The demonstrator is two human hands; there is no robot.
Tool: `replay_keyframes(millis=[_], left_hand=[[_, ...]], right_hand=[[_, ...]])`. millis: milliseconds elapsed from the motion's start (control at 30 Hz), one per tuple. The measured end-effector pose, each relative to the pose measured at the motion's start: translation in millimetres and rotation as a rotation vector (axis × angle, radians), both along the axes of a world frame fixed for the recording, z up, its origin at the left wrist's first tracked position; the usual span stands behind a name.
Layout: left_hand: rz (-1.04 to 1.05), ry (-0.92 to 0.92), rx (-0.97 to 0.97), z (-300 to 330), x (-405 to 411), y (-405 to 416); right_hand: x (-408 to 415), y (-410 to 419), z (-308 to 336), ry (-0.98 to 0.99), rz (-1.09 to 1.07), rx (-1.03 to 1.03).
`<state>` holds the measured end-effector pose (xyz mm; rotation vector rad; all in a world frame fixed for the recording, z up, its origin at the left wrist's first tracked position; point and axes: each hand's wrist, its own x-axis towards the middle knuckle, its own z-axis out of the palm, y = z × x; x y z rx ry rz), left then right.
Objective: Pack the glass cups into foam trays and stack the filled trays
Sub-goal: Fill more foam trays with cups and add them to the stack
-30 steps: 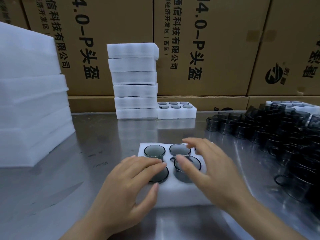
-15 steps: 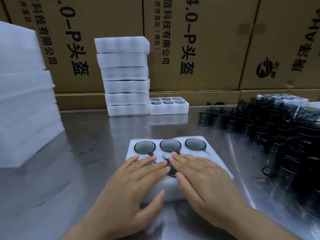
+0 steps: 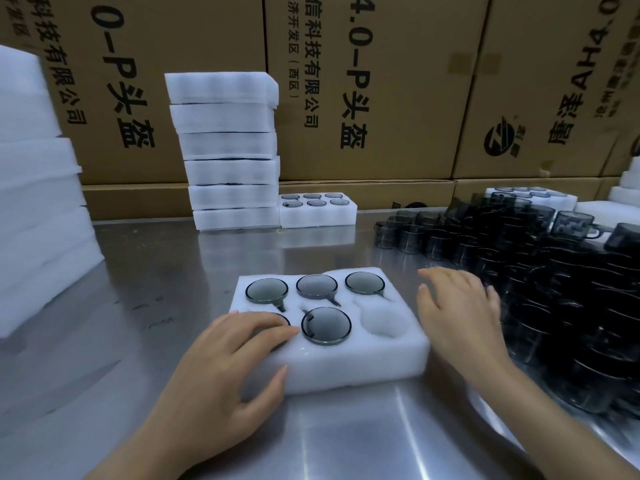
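Tray (image 3: 346, 362): laid flat on the steel table (image 3: 156, 271) directly before the person, so that its six wells could be reached from above; five wells were filled, the near-right well (image 3: 382, 322) was bare.
Cups in tray: three were seated in the far row; a fourth (image 3: 326, 327) in the near middle; a fifth was largely hidden under the left fingers.
Left hand (image 3: 221, 372): fingers laid straight over the near-left cup, thumb set against the tray's front wall, apparently to steady the foam; nothing was gripped.
Right hand (image 3: 460, 317): held open and empty, fingers spread, between the tray and the loose cups (image 3: 554, 289), seemingly to fetch the sixth.
Stack (image 3: 228, 150): filled trays were piled at the back of the table, with a single filled tray (image 3: 318, 211) touching its right side.
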<state>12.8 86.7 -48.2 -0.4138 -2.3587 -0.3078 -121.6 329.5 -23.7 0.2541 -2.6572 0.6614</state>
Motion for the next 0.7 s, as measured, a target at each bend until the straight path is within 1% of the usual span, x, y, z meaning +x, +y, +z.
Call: replay_keyframes(millis=[133,233,300,367,467,500,533,600,700], left_hand=[[-0.010,0.021,-0.029,0,1,1],[-0.014,0.025,-0.025,0,0,1],[-0.017,0.029,-0.024,0,0,1],[-0.020,0.035,-0.028,-1,-1,0],[-0.012,0.040,-0.023,-3,-2,-1],[-0.010,0.039,-0.020,-4,-2,-2],[-0.008,0.036,-0.017,-4,-3,-2],[-0.005,0.031,-0.017,-5,-3,-2],[-0.005,0.030,-0.020,-4,-3,-2]], right_hand=[[1,6,3,-0.075,-0.131,0.198],[1,8,4,-0.092,-0.166,0.250],[2,9,6,-0.033,-0.160,0.254],[1,11,10,0.073,-0.185,0.256],[2,24,20,0.279,-0.280,0.193],[2,30,24,0.316,-0.325,0.172],[2,36,27,0.316,-0.370,0.162],[1,45,31,0.222,-0.435,0.168],[1,52,34,0.100,-0.444,0.193]])
